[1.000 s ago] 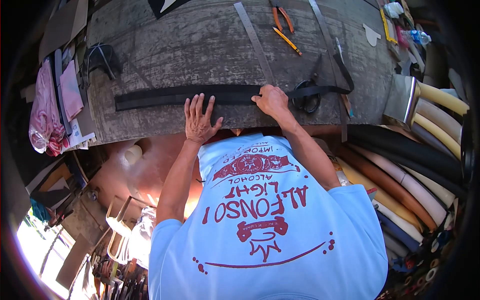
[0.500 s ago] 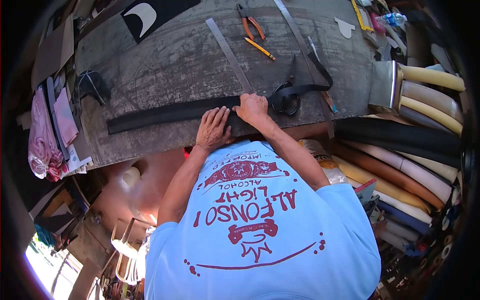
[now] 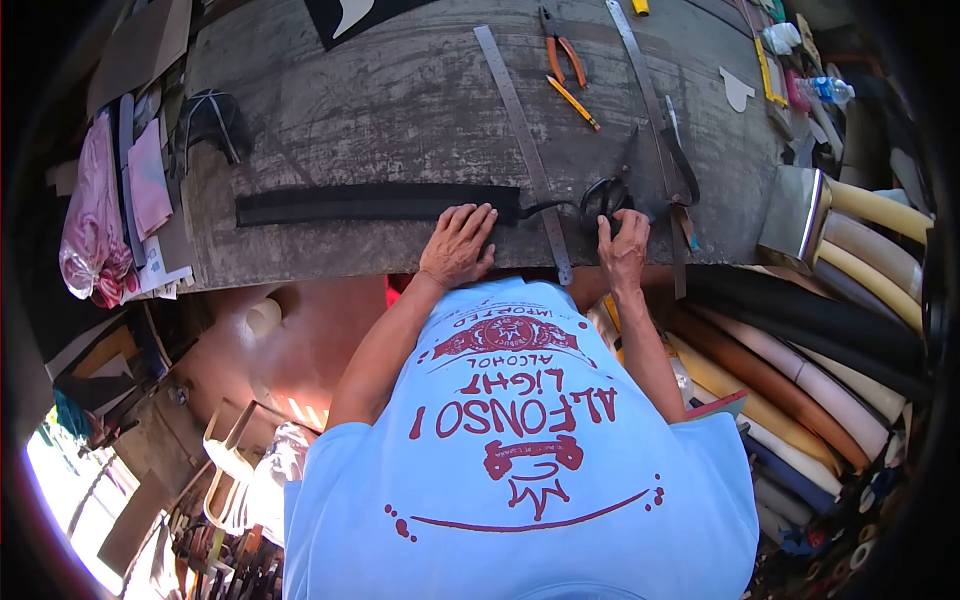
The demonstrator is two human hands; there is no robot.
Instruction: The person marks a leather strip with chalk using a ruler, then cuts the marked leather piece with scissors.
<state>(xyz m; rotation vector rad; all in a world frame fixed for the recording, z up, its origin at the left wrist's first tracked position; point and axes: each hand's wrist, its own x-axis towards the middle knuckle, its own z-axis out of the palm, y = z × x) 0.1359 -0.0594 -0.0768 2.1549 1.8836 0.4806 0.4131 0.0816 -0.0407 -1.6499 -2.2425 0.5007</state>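
A long black strip of material (image 3: 350, 206) lies along the near side of the worktable. My left hand (image 3: 458, 245) rests flat near its right end, fingers extended. From that end a thin black tail (image 3: 545, 207) runs right toward a pair of scissors with black handles (image 3: 603, 198). Beside the scissors is my right hand (image 3: 624, 245), thumb and fingers apart, fingertips right at the handle loops. A metal ruler (image 3: 520, 130) lies between my hands and crosses under the tail. Right of the scissors, a narrow black band (image 3: 683, 165) curls over a second long metal ruler (image 3: 645, 85).
Orange-handled pliers (image 3: 567, 58) and a yellow pencil (image 3: 573, 103) lie farther back on the worktable (image 3: 350, 130). A metal container (image 3: 795, 215) stands at the right edge, beside rolled material (image 3: 800, 310). Plastic-wrapped pink material (image 3: 95, 220) hangs at the left edge.
My right hand has left the strip and moved right to the scissors. My left hand stays on the strip, near its end. The ruler's near end now shows. The whole view has shifted.
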